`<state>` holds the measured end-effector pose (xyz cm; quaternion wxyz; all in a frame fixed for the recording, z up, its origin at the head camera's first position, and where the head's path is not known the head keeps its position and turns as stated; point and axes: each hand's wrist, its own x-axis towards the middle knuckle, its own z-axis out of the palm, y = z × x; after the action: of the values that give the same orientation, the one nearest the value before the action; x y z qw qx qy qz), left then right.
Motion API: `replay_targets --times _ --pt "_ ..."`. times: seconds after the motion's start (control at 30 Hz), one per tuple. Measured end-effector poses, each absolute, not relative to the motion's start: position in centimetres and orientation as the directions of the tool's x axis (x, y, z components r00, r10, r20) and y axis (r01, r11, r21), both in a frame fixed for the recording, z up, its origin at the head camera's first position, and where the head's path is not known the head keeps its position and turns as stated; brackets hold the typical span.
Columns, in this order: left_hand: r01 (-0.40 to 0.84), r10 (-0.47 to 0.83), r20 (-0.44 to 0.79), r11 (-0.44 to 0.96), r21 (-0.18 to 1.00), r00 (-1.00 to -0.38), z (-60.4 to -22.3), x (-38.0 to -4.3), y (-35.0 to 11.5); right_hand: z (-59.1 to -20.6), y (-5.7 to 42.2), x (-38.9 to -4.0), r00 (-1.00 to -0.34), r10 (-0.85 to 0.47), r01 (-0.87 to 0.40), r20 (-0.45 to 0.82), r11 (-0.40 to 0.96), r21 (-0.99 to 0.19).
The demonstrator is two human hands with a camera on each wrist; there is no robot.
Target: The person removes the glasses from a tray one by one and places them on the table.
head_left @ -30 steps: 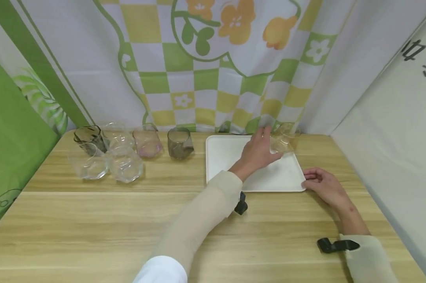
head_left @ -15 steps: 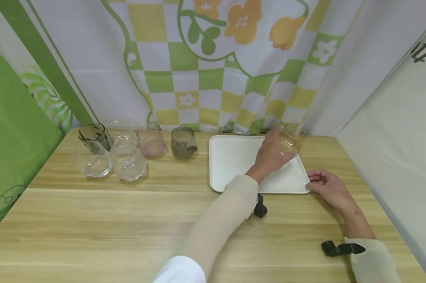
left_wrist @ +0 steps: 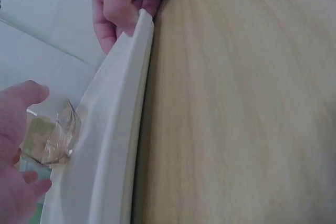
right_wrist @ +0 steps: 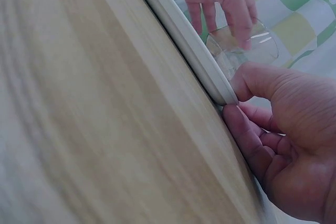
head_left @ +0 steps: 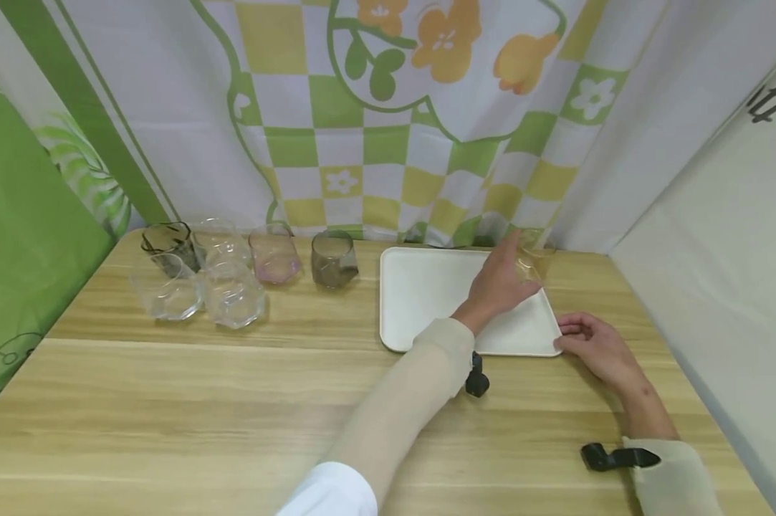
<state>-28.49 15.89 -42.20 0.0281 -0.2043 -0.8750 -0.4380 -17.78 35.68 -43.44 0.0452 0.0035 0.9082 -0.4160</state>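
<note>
A white rectangular tray lies at the back right of the table. My right hand pinches its near right corner, the thumb on the rim and fingers below, as the right wrist view shows. A clear, amber-tinted glass stands at the tray's far right part. Beside that glass is my left hand, reaching over the tray with thumb and fingers spread. In the left wrist view a gap shows between the thumb and the glass. In the head view the hand hides part of the glass.
Left of the tray stand a grey glass, a pinkish glass, a dark-streaked glass and several clear glasses. A patterned curtain hangs behind the wooden table. A white wall panel borders the right side.
My left hand has shifted right over the tray, closer to the amber-tinted glass. The right hand keeps its hold on the tray's corner. The head view has swung slightly.
</note>
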Motion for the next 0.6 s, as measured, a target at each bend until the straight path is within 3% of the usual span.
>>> replay_targets --times 0.2,0.6 --pt "0.384 0.317 0.231 0.605 0.698 -0.92 -42.7 -28.7 16.1 -43.6 35.6 -17.8 -0.996 -0.032 0.045 -0.086 0.648 -0.76" --pt "0.239 0.156 0.185 0.732 0.638 -0.97 -42.5 -28.3 17.1 -43.7 35.7 -17.7 -0.996 -0.027 0.05 -0.091 0.668 -0.742"
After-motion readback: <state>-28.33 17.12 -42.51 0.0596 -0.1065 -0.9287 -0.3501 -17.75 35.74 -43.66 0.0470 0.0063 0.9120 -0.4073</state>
